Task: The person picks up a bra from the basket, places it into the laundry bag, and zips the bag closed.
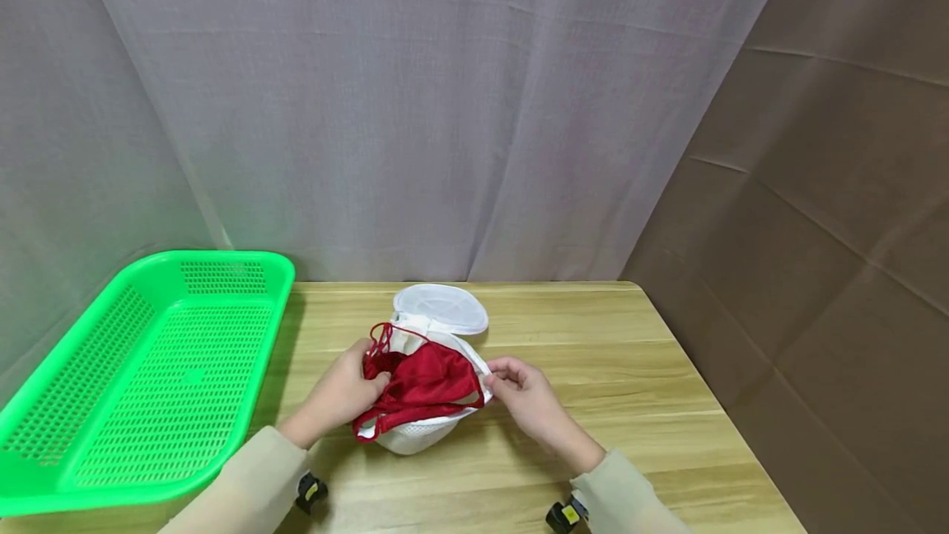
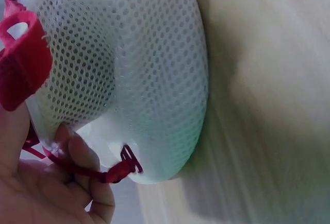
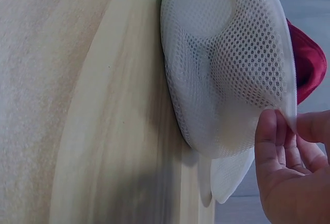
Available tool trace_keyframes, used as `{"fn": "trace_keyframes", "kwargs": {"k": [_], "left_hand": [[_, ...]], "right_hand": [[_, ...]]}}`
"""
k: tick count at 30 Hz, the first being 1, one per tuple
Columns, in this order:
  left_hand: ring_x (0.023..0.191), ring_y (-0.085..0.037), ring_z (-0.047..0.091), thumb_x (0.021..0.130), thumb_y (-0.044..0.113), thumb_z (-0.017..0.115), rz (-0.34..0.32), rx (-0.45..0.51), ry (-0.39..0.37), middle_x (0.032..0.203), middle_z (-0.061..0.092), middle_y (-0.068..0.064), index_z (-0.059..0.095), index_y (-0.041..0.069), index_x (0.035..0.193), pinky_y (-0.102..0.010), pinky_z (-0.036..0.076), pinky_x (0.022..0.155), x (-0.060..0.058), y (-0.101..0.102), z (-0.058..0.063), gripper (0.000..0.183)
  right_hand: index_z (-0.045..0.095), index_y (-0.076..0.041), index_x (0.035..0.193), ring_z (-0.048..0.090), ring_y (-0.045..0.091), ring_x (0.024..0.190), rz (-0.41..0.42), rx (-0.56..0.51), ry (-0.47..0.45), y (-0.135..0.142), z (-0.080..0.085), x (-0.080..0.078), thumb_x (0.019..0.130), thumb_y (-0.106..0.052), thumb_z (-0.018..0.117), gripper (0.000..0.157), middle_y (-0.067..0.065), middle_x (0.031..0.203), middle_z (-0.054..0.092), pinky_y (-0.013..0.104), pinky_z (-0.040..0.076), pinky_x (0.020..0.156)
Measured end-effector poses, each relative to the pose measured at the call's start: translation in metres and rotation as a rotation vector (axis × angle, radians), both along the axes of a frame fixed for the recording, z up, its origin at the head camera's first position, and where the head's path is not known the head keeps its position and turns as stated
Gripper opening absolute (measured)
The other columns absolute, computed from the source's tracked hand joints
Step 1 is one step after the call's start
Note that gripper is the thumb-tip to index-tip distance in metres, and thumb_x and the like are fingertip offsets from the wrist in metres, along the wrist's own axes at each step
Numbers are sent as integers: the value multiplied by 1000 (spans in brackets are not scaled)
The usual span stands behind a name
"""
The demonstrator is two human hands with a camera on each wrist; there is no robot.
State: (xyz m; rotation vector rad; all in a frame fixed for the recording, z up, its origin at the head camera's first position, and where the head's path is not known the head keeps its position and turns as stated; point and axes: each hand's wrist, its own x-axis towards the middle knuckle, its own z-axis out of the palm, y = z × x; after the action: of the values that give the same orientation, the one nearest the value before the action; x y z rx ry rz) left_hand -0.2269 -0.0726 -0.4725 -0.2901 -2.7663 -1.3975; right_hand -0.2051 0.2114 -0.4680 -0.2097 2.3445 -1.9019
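Observation:
A white mesh laundry bag stands unzipped on the table, its round lid folded back behind it. Across its mouth lies a red garment with thin straps, which looks like a bra. My left hand grips the garment at the left side; in the left wrist view its fingers also pinch the rim, and a red strap hangs over them. At the right, my right hand pinches the bag's white rim between thumb and fingers. Mesh hides most of the garment in the right wrist view.
A large green plastic basket with perforated walls stands at the left of the wooden table. Behind the table hangs a grey curtain; a brown cloth covers the right side.

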Motion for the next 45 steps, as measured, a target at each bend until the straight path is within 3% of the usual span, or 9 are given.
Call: {"fn": "trace_keyframes", "kwargs": {"k": [9,13,17,20,25,33,37,41,45], "left_hand": [[74,-19,58,81,4,63,61,-61,74,84,63,-7,54,-1,117,-38,50,68,1,-13,22,38],[65,-20,55,80,5,62,116,-152,127,82,63,-7,56,2,117,-35,47,56,1,-21,29,37],[65,-25,58,80,9,62,160,-256,166,85,67,-9,57,3,115,-41,48,56,2,-27,29,37],[65,-23,58,80,12,63,135,-262,124,83,66,-8,57,1,116,-40,48,57,3,-28,27,38],[59,-16,52,86,21,69,67,-116,3,71,58,-3,56,2,117,-32,44,53,4,-32,25,38],[58,-15,46,87,38,71,-29,18,-96,68,54,-2,60,5,110,-30,41,49,12,-50,37,42],[58,-14,46,92,24,67,-69,23,-64,68,53,-2,61,3,108,-29,41,49,17,-60,44,28],[65,-15,54,92,4,62,-95,16,-47,77,59,-5,62,1,108,-29,46,55,22,-65,50,17],[72,-16,59,91,1,62,-97,22,-39,83,62,-5,63,0,107,-30,49,59,25,-65,57,16]], "right_hand": [[59,10,114,65,25,87,-22,-62,-2,-2,6,0,94,-1,59,22,18,99,63,43,54,81],[60,9,112,65,24,85,-48,-75,-2,-2,8,0,94,0,59,21,19,98,63,44,54,81],[61,8,112,65,24,85,-54,-72,11,-2,9,0,94,0,59,20,20,99,63,42,55,79],[61,8,112,65,25,86,-48,-64,9,-3,8,0,94,-1,59,20,20,100,63,42,55,80],[61,9,112,65,25,87,-45,-59,7,-4,5,0,95,-2,59,21,19,100,63,42,55,79],[62,8,110,65,27,87,-59,-57,4,-4,5,1,93,-1,60,19,19,98,63,38,56,76],[61,10,109,65,30,87,-66,-53,1,-3,3,-1,93,3,59,17,20,97,63,36,56,74],[61,10,109,65,31,88,-68,-51,-1,-4,3,-1,93,4,59,18,20,98,64,35,56,75],[61,9,110,65,28,88,-58,-60,8,-6,6,1,93,1,60,19,19,98,64,37,56,76]]}}
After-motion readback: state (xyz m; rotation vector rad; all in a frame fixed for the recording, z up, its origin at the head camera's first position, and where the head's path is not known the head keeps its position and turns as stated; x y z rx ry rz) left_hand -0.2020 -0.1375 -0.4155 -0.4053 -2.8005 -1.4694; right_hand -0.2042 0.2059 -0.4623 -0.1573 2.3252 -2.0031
